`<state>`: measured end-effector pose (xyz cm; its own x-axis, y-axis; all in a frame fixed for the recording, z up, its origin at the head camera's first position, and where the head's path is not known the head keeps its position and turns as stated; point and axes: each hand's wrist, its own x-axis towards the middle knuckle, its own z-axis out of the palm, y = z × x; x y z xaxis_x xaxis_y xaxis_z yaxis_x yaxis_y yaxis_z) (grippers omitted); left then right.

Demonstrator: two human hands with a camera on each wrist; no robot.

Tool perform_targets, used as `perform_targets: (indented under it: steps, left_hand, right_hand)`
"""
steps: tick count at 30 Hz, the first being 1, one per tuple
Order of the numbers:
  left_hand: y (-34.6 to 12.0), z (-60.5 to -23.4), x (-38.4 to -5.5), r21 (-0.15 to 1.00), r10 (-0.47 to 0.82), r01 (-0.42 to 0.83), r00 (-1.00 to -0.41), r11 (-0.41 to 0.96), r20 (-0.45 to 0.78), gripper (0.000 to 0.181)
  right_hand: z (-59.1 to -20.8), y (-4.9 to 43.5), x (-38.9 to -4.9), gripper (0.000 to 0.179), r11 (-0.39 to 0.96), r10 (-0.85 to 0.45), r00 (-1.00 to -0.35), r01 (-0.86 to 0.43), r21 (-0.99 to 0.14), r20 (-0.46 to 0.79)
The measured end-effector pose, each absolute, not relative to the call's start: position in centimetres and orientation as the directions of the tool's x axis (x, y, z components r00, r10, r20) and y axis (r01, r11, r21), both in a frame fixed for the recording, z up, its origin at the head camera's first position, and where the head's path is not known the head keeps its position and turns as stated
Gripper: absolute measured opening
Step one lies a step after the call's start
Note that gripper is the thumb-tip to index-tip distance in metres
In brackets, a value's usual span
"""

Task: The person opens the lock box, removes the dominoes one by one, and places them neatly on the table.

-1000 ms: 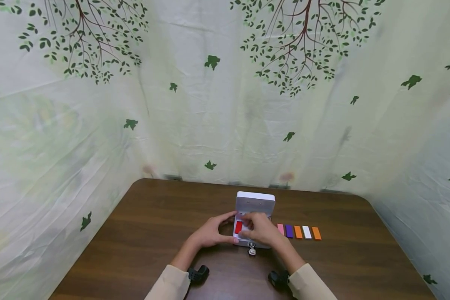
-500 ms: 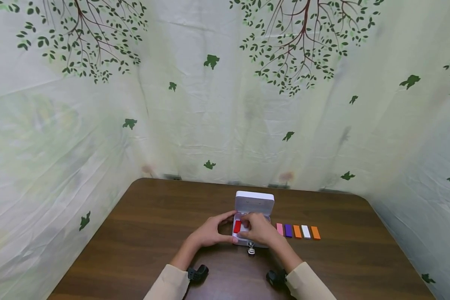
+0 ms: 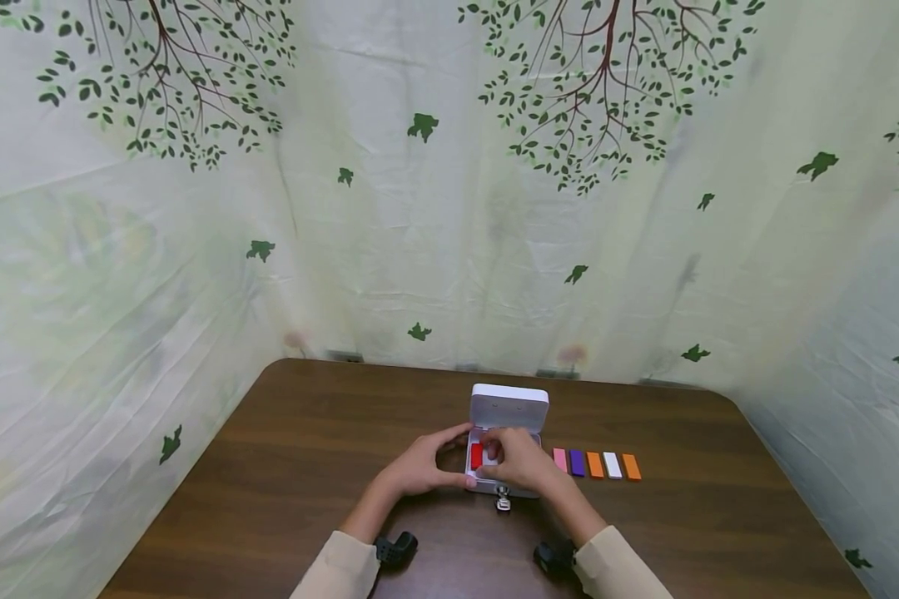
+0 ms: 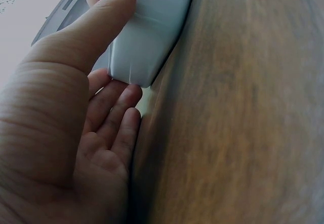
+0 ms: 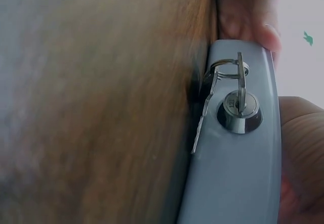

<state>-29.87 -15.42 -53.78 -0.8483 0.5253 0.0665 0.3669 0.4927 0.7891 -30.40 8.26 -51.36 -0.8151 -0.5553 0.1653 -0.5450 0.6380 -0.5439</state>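
In the head view a small white metal lock box (image 3: 509, 409) stands with its lid raised. My left hand (image 3: 418, 463) grips its left side, thumb at the front corner and fingers toward the back. In the left wrist view that left hand (image 4: 109, 107) lies against the box corner (image 4: 144, 46). My right hand (image 3: 520, 457) reaches into the box and pinches a red block (image 3: 476, 455) at the left inside; its fingers partly cover the contact. In the right wrist view a key (image 5: 241, 82) sits in the front lock (image 5: 240, 111), and a second key (image 5: 205, 117) hangs from its ring.
To the right of the box lie a pink block (image 3: 560, 459), a purple block (image 3: 577, 462), an orange block (image 3: 595, 465), a white block (image 3: 612, 465) and another orange block (image 3: 631, 467), in a row. The brown table (image 3: 345, 408) meets a leaf-patterned curtain (image 3: 449, 249) behind.
The red block has turned slightly and stands straighter along the box's left inside wall. Both hands stay almost where they were.
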Motion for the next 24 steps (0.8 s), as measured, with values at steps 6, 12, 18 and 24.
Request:
perform_targets:
  steps: [6,12,18,24]
  left_hand:
    - [-15.4,-53.8,-29.9,0.793,0.531,0.372,-0.844,0.483,0.073,0.090]
    - [-15.4,-53.7,-29.8,0.788,0.533,0.390,-0.841,0.476,0.094,0.090]
    - [-15.4,-53.6,-29.8,0.793,0.524,0.381,-0.847,0.476,0.092,0.090]
    - [-15.4,-53.7,-29.8,0.791,0.518,0.369,-0.852,0.488,0.078,0.091]
  right_hand:
    - [-50.9,8.5,-30.1,0.040,0.637,-0.539,-0.829,-0.517,-0.572,0.150]
    - [-50.5,9.0,-29.8,0.042,0.632,-0.521,-0.833,-0.521,-0.574,0.183]
    - [-49.8,10.2,-29.6,0.041,0.659,-0.484,-0.851,-0.508,-0.554,0.204]
    - [-49.1,11.5,-29.1,0.042,0.666,-0.474,-0.857,-0.500,-0.554,0.204]
